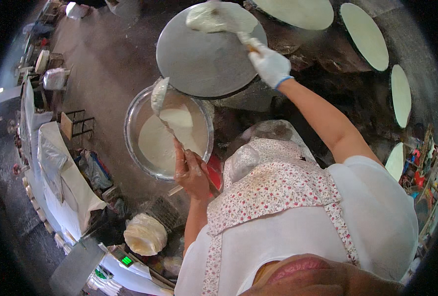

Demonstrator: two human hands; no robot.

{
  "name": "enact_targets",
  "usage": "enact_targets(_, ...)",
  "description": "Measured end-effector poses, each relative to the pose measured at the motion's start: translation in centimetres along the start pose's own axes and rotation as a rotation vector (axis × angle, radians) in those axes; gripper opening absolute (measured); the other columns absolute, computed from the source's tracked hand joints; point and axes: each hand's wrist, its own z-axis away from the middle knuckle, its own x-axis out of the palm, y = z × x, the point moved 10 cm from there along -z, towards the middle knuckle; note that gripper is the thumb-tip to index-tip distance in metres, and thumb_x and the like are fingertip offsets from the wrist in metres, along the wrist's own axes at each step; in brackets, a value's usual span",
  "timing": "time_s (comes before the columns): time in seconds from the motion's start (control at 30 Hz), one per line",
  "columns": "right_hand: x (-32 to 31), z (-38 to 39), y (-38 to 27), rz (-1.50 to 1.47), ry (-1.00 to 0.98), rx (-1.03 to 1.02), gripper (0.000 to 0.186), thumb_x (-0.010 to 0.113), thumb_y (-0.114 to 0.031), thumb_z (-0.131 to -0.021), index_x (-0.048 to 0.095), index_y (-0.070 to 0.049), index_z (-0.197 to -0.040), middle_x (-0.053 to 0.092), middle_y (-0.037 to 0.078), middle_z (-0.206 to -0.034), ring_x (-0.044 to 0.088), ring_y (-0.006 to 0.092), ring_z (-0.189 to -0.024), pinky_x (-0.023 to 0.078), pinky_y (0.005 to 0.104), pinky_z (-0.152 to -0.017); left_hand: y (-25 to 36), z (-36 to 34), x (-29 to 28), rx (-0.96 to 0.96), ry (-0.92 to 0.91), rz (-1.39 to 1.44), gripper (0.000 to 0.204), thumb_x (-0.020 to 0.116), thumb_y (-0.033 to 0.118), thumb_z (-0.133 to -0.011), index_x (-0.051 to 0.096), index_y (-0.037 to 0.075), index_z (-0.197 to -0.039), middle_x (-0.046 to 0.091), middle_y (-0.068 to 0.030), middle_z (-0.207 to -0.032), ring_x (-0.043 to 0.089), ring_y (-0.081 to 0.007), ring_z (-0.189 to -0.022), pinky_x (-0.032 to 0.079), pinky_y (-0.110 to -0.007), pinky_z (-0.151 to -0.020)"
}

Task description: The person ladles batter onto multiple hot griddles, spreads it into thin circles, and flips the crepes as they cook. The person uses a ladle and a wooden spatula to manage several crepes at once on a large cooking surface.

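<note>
My left hand (191, 172) grips the handle of a batter-coated ladle (159, 96), its head raised over the left rim of the round griddle's lower side. Below it is a large metal pot (206, 123) of pale batter (167, 143). My right hand (270, 64), in a white glove with a blue cuff, is closed on a spreader with a wooden handle (252, 48). The spreader's far end is in a pool of batter (211, 19) at the top of the round grey griddle (201, 61).
Several round griddles with pale layers (364, 37) arc along the right. At left are a table with white sheeting (61, 172), a small metal frame (78, 123), a wrapped bundle (145, 234) and a dark crate (162, 212). Cluttered items (421, 177) lie at far right.
</note>
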Motion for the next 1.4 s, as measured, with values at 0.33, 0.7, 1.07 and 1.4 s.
enact_targets(0.33,0.6,-1.8,-2.6,0.042,-0.113,-0.08,0.049,0.053,-0.043,-0.102,0.059,-0.024,-0.146,0.074,0.016,-0.115,0.073,0.0363,-0.097,0.057,0.044,-0.084,-0.3,2.0,-0.6,-0.026,0.059,0.016,0.047,0.052,0.003,-0.108,0.05,0.003,-0.155,0.054,0.0016,-0.07,0.045,-0.0053,-0.056,0.04,-0.023,-0.05)
enact_targets(0.7,-0.4,-2.8,-1.9,0.015,-0.067,-0.25,0.045,0.051,-0.036,-0.102,0.056,-0.037,-0.147,0.076,0.016,-0.096,0.074,0.0367,-0.082,0.058,0.0497,-0.075,-0.1,3.2,1.3,-0.013,0.09,0.06,0.046,0.051,0.001,-0.108,0.05,0.002,-0.154,0.058,0.0,-0.07,0.048,-0.0062,-0.055,0.042,-0.024,-0.049)
enact_targets(1.07,-1.9,-6.5,0.0,-0.003,-0.143,-0.338,0.043,0.055,-0.036,-0.101,0.062,-0.03,-0.143,0.076,0.015,-0.094,0.075,0.0315,-0.082,0.06,0.0431,-0.073,0.2,4.8,5.3,-0.014,0.159,0.012,0.047,0.052,-0.001,-0.108,0.052,0.006,-0.154,0.059,-0.0004,-0.073,0.046,-0.0051,-0.055,0.041,-0.023,-0.05)
enact_targets(1.4,-0.5,-8.3,-0.8,0.117,-0.415,-0.456,0.041,0.056,-0.036,-0.102,0.064,-0.029,-0.141,0.077,0.012,-0.106,0.076,0.0273,-0.089,0.061,0.0392,-0.079,0.7,7.1,9.5,-0.066,0.286,0.025,0.047,0.053,0.001,-0.107,0.053,0.007,-0.153,0.061,0.0002,-0.073,0.049,-0.0052,-0.054,0.039,-0.023,-0.047)
